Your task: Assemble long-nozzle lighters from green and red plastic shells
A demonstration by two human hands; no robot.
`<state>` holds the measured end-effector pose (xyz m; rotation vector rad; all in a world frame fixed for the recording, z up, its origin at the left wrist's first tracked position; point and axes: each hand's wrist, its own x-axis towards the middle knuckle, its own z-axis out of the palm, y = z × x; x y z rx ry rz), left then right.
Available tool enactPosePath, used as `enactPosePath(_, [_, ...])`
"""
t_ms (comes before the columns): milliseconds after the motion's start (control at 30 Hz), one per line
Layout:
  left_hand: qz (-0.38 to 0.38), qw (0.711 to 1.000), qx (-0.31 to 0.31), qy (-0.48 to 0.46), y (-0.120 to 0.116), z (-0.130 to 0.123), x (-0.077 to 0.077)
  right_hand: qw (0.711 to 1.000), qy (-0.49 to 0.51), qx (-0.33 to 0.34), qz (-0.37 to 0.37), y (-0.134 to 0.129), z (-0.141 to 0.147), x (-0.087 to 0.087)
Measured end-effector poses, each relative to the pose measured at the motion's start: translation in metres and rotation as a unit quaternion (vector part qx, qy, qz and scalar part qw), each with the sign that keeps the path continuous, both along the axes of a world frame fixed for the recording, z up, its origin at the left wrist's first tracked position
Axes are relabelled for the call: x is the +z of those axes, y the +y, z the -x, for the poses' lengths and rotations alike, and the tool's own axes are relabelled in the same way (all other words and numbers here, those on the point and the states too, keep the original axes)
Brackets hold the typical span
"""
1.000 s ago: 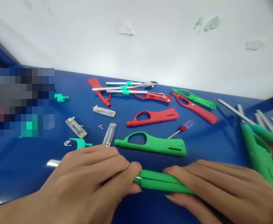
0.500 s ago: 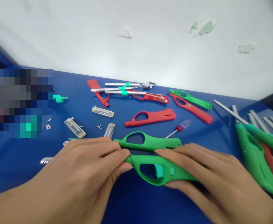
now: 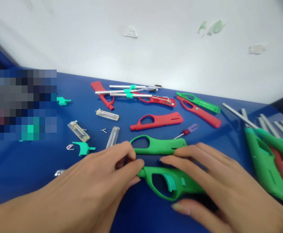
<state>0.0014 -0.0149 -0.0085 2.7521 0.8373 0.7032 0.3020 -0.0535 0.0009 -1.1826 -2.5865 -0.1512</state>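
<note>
My left hand (image 3: 100, 178) is closed, with thumb and fingertips pinching the narrow neck of a green utility lighter (image 3: 190, 183) with a teal trigger. A shiny metal tip (image 3: 59, 173) shows left of that hand; whether it joins the lighter is hidden. Over the lighter's handle end is my right hand (image 3: 216, 181), fingers spread and thumb apart from the body. Its fingertips lie between the lighter and a green half-shell (image 3: 158, 147) just beyond. A clear fuel tank (image 3: 112, 137) sits behind the left hand's knuckles.
Red casings (image 3: 159, 120), metal tubes with wires (image 3: 129, 92), clear tanks (image 3: 78, 131) and teal triggers (image 3: 83, 148) lie across the blue table. A screwdriver (image 3: 188, 130) is beyond the right hand. Several assembled lighters (image 3: 267, 165) are piled at right. A white wall (image 3: 156, 55) stands behind.
My right thumb and fingers have loosened from the lighter's body. The lighter has shifted slightly right and toward me with my left hand, uncovering a teal trigger on the table.
</note>
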Motion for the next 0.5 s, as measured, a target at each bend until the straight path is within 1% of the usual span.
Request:
enactPosePath(67, [-0.019,0.999,0.005,0.025,-0.008,0.005,-0.009,0.999,0.016,0.034,-0.024,0.003,0.01,0.002])
enactPosePath(100, [-0.029,0.998,0.018,0.043,-0.012,0.009,-0.012,0.998,0.029,0.042,-0.029,0.005,0.014,0.003])
enactPosePath(133, [-0.041,0.998,0.023,0.052,-0.015,0.012,-0.015,0.997,0.048,0.032,-0.041,0.006,0.018,0.003])
enactPosePath(233, [-0.037,0.995,0.029,0.086,-0.019,0.017,-0.015,0.996,0.058,0.034,-0.056,0.005,0.02,0.001])
enactPosePath(333, [-0.023,0.998,0.03,0.044,-0.015,0.01,-0.007,0.997,0.046,0.038,-0.049,-0.006,0.011,-0.009])
enactPosePath(367, [-0.02,0.999,0.031,0.025,-0.013,0.006,-0.004,0.998,0.044,0.03,-0.038,-0.011,0.007,-0.015])
enactPosePath(400, [-0.017,0.999,0.035,0.009,-0.012,0.002,-0.002,0.998,0.047,0.004,-0.032,-0.017,0.004,-0.021])
enactPosePath(433, [-0.009,0.999,0.04,-0.003,-0.011,-0.001,-0.001,0.998,0.05,-0.014,-0.025,-0.022,0.001,-0.027])
enactPosePath(500, [0.017,0.998,0.05,-0.03,-0.011,-0.004,-0.003,0.999,0.046,-0.018,0.002,-0.028,-0.001,-0.035])
